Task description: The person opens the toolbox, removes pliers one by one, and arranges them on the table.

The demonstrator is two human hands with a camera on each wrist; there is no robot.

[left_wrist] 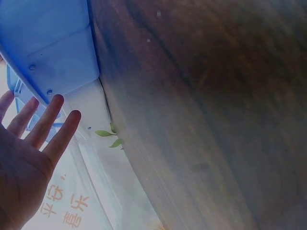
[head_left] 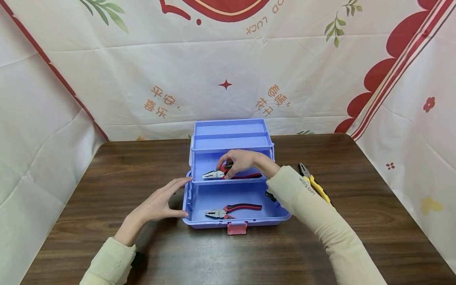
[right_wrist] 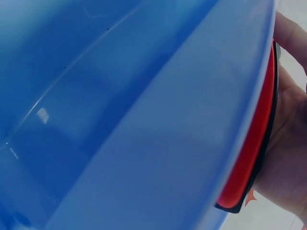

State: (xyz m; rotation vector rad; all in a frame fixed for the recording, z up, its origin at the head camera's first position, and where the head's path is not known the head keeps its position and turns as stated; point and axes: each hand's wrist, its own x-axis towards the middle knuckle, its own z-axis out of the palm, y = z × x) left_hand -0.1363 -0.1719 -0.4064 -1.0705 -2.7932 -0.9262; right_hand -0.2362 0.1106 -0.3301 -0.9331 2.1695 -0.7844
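Note:
A blue toolbox (head_left: 213,224) stands open on the table, its tiers stepped up towards the back. In its middle tray (head_left: 206,159) lie combination pliers (head_left: 213,174) with red and black handles. My right hand (head_left: 241,160) reaches in from the right and grips these pliers, fingers and thumb curled about the handles. One handle (right_wrist: 250,148) shows beside the tray's edge in the right wrist view. At the box's left rim, my left hand (head_left: 162,202) rests with fingers spread, the fingertips right at the edge. A second pair of red-and-black pliers (head_left: 246,206) lies in the bottom compartment.
Yellow-handled pliers (head_left: 318,189) lie on the table right of the box, partly behind my right sleeve (head_left: 313,209). A black item (head_left: 270,196) peeks out by that sleeve at the box's right side. A pink latch (head_left: 236,228) hangs at the front. Behind stands a printed cloth (head_left: 142,71).

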